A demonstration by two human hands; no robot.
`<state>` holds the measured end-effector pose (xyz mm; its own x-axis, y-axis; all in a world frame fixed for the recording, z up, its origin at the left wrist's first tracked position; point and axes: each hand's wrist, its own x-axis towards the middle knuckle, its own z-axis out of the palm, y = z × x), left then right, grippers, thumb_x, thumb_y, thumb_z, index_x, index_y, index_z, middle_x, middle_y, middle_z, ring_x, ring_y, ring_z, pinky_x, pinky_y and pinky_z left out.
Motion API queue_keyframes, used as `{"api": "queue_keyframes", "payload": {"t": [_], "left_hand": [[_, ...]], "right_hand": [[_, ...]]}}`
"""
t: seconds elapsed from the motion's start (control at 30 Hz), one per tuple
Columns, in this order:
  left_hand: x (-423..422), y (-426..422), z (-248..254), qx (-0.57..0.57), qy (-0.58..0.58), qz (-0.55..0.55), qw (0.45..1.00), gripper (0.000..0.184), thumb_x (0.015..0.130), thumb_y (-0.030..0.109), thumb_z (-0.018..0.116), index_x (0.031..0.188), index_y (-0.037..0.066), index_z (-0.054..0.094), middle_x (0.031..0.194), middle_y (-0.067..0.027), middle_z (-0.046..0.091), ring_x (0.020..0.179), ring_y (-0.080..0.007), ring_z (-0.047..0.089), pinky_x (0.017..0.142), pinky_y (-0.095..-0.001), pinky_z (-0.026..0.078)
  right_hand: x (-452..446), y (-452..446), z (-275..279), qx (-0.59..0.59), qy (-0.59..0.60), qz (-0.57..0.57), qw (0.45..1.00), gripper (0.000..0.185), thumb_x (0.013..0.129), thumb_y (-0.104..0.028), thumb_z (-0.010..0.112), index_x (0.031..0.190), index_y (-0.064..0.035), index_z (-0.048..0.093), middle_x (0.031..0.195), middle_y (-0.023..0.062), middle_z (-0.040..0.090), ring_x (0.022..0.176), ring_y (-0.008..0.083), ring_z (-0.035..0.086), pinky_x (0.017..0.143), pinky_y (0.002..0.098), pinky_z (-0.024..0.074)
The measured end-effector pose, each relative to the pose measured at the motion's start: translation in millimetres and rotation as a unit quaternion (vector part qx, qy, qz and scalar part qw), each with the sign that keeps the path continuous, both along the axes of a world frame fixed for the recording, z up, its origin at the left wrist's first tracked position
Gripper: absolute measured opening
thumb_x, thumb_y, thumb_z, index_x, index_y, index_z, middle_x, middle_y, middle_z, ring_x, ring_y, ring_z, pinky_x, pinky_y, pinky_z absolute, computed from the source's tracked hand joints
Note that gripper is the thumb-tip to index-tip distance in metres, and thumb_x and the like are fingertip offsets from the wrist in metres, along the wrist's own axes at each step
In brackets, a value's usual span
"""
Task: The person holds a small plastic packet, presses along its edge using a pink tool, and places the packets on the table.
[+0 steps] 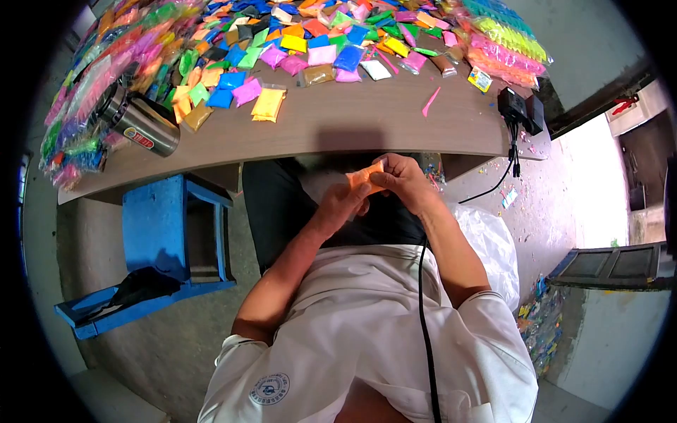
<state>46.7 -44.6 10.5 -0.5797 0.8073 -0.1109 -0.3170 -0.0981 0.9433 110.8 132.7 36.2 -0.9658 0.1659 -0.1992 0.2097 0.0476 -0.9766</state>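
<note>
An orange packet [364, 176], small and soft-looking, is held between both hands over my lap, just off the table's front edge. My left hand [344, 202] pinches its lower left end. On the upper right end, my right hand [400, 180] closes with thumb and fingers. Part of the packet is covered by the fingers. Beyond the hands, the brown table [296, 134] carries a heap of small coloured packets [321, 56]. A yellow packet [269, 103] lies nearest to me at the front of that heap.
A steel flask [144, 125] lies tilted at the table's left, beside bagged packets [84, 113]. Black power adapters [520, 109] and a cable sit at the right edge. A blue chair [155, 225] stands on the left; a clear plastic bag [486, 243] is at my right.
</note>
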Motion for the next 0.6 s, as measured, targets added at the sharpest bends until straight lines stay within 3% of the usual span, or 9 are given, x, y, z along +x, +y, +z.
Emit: {"api": "queue_keyframes", "payload": {"t": [0.07, 0.13, 0.2, 0.27, 0.33, 0.43, 0.5, 0.6], "left_hand": [[-0.4, -0.6, 1.8, -0.006, -0.001, 0.008, 1.0, 0.038, 0.091, 0.044, 0.06, 0.077, 0.008, 0.057, 0.062, 0.0032, 0.045, 0.058, -0.0073, 0.047, 0.053, -0.0243, 0.037], [-3.0, -4.5, -2.5, -0.025, 0.018, 0.003, 1.0, 0.043, 0.089, 0.044, 0.062, 0.078, 0.003, 0.063, 0.067, -0.001, 0.056, 0.06, -0.007, 0.052, 0.055, -0.0228, 0.041], [-3.6, -9.6, -8.3, -0.032, 0.011, 0.013, 0.999, 0.043, 0.09, 0.044, 0.06, 0.079, 0.002, 0.063, 0.068, -0.0012, 0.057, 0.061, -0.0067, 0.052, 0.055, -0.0226, 0.041], [-1.9, -12.2, -14.0, -0.039, 0.005, 0.025, 0.999, 0.044, 0.091, 0.044, 0.059, 0.08, 0.002, 0.064, 0.068, -0.0014, 0.058, 0.061, -0.0064, 0.052, 0.055, -0.0224, 0.04], [-2.9, -10.8, -13.7, -0.042, 0.016, 0.097, 0.994, 0.047, 0.092, 0.047, 0.056, 0.078, 0.003, 0.063, 0.068, -0.0014, 0.058, 0.061, -0.0075, 0.052, 0.055, -0.0228, 0.04], [-5.3, -12.9, -0.3, -0.026, 0.054, 0.12, 0.991, 0.051, 0.092, 0.051, 0.053, 0.077, 0.003, 0.063, 0.069, -0.0014, 0.058, 0.062, -0.0084, 0.052, 0.056, -0.0238, 0.04], [-14.2, -16.8, -18.9, -0.038, 0.08, 0.094, 0.992, 0.052, 0.093, 0.052, 0.051, 0.076, 0.004, 0.062, 0.07, -0.0014, 0.058, 0.064, -0.0085, 0.052, 0.058, -0.0242, 0.04], [-6.4, -17.2, 0.8, -0.02, 0.043, 0.1, 0.994, 0.054, 0.094, 0.052, 0.049, 0.078, 0.002, 0.063, 0.072, -0.0008, 0.058, 0.066, -0.008, 0.051, 0.062, -0.0242, 0.041]], "right_hand": [[3.2, -0.5, -1.7, -0.065, 0.028, 0.002, 0.997, 0.021, 0.084, -0.014, 0.066, 0.098, 0.0011, 0.06, 0.086, 0.0043, 0.062, 0.076, 0.0108, 0.058, 0.065, 0.0256, 0.0477], [5.3, -1.0, -1.6, -0.094, 0.042, 0.02, 0.994, 0.022, 0.083, -0.012, 0.066, 0.099, 0.0014, 0.059, 0.087, 0.0046, 0.062, 0.078, 0.0115, 0.058, 0.068, 0.0266, 0.0482], [4.9, -1.9, -0.8, -0.123, 0.057, 0.039, 0.99, 0.022, 0.082, -0.01, 0.066, 0.1, 0.0016, 0.058, 0.088, 0.0048, 0.062, 0.08, 0.0121, 0.058, 0.07, 0.0275, 0.0487], [4.0, -0.6, 0.9, -0.013, -0.034, 0.119, 0.992, 0.022, 0.082, -0.005, 0.067, 0.1, 0.0012, 0.056, 0.094, 0.0046, 0.061, 0.088, 0.0123, 0.058, 0.081, 0.0262, 0.047], [5.5, -7.7, 7.9, 0.029, -0.028, 0.1, 0.994, 0.023, 0.082, -0.005, 0.067, 0.1, 0.0014, 0.056, 0.094, 0.0042, 0.061, 0.088, 0.0128, 0.058, 0.081, 0.0266, 0.0467], [1.6, -17.7, 4.7, 0.089, -0.02, 0.073, 0.993, 0.021, 0.083, -0.006, 0.066, 0.099, 0.001, 0.055, 0.093, 0.0043, 0.061, 0.089, 0.0128, 0.058, 0.083, 0.0267, 0.0458], [3.9, -26.7, -2.0, -0.146, 0.071, 0.005, 0.987, 0.02, 0.085, -0.007, 0.064, 0.1, 0.0004, 0.054, 0.094, 0.0053, 0.061, 0.089, 0.0117, 0.057, 0.081, 0.0259, 0.0459], [3.1, -36.4, -14.1, -0.152, 0.086, -0.001, 0.985, 0.021, 0.089, -0.011, 0.061, 0.106, -0.0003, 0.055, 0.099, 0.0064, 0.062, 0.091, 0.0128, 0.058, 0.078, 0.0278, 0.0471]]}}
